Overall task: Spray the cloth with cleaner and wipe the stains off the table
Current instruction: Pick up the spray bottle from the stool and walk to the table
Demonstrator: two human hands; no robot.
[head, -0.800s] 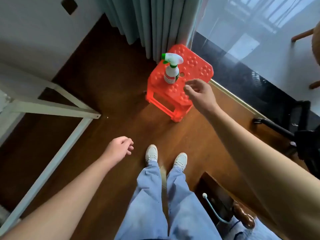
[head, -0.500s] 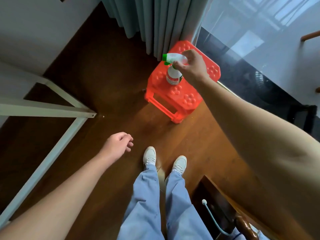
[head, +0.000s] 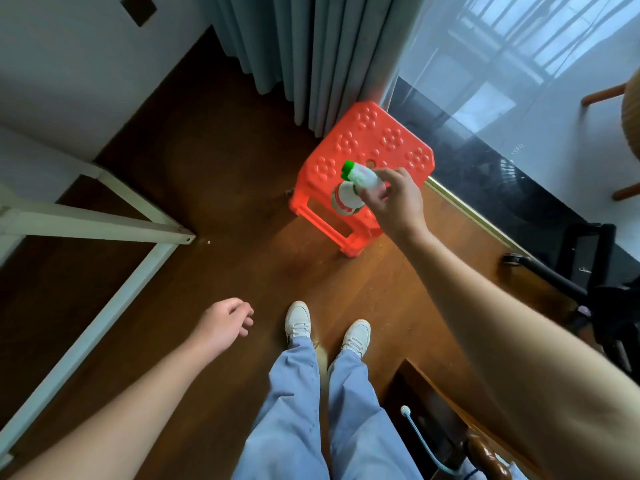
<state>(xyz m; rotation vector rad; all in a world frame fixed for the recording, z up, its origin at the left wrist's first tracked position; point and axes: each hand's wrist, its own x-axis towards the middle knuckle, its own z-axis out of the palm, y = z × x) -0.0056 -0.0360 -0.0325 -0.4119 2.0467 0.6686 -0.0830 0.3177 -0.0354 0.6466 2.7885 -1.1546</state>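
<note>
Fingers of the right hand curl round the top of the bottle, gripping it by the white trigger head. The green nozzle pokes out from the fingertips, away from the palm. The white body with its red label hangs under the knuckles and tilts a little. It is blurred, and I cannot tell from here whether its base touches anything. Directly under and beyond that hand stands the stool, orange plastic with a dimpled seat. The bottle's body shows across the stool's near edge.

The left hand hangs low and well apart from the right one, holding nothing, its fingers loosely bent toward the floor. Just to its inner side are the shoes, pale, side by side below blue trousers. Out past its other side runs a white frame, its bars meeting at a corner on the dark wood.

Beyond the right hand, past the stool, grey curtain folds drop to the floor. On that hand's outer side lies a glossy black sill along the window.
</note>
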